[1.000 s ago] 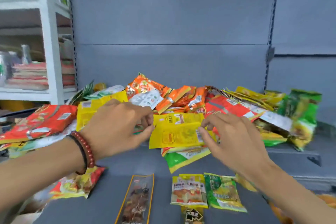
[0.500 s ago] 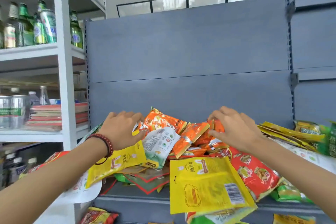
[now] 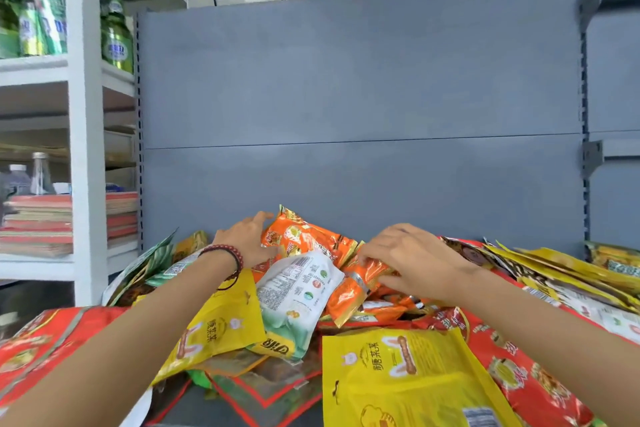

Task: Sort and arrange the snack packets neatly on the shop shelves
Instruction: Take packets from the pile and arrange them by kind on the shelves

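Left hand flat against orange packet (long axis slanting down-right), right hand apparently pinching smaller orange packet.

Bottom edge cuts off the yellow packet; left edge cuts off the red packet and one green bottle. Fingertips of the right hand are buried among the orange packets; grip cannot be determined. Print on the white packet is illegible.

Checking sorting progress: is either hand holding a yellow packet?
No, the left hand and right hand are both on orange packets.
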